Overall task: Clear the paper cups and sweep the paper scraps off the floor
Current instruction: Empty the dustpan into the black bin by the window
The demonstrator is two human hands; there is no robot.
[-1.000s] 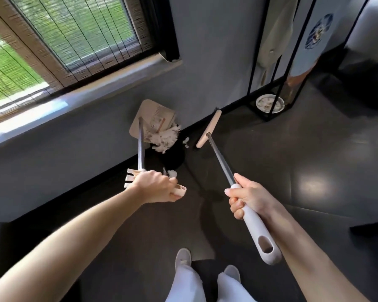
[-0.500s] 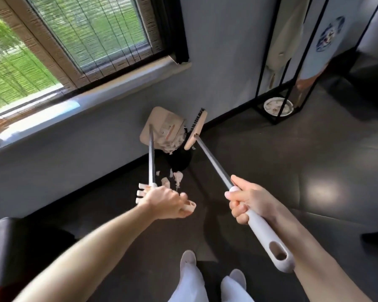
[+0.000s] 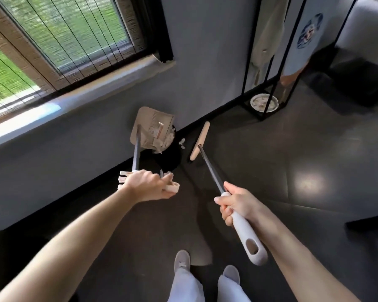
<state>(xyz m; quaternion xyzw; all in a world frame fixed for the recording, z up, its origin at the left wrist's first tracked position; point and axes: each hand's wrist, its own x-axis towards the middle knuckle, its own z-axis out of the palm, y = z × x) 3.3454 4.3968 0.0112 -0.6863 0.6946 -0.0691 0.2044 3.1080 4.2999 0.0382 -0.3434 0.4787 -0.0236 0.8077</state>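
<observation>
My left hand (image 3: 150,185) grips the beige handle of a long-handled dustpan (image 3: 150,129), tipped up over a black bin (image 3: 169,159) by the wall. White paper scraps (image 3: 167,141) spill from the pan into the bin. A few scraps (image 3: 181,142) lie on the dark floor beside the bin, and more show just behind my left hand. My right hand (image 3: 235,202) grips the white handle of a broom, whose beige head (image 3: 200,140) rests on the floor to the right of the bin.
A grey wall with a windowsill (image 3: 79,99) runs along the left. A black metal rack (image 3: 268,62) with hanging clothes and a round dish (image 3: 263,102) at its foot stands at the back right. My two shoes (image 3: 182,259) are at the bottom.
The broom head has swung away from the dustpan to the right, down onto the floor. The dustpan stays tipped over the bin with scraps sliding out.
</observation>
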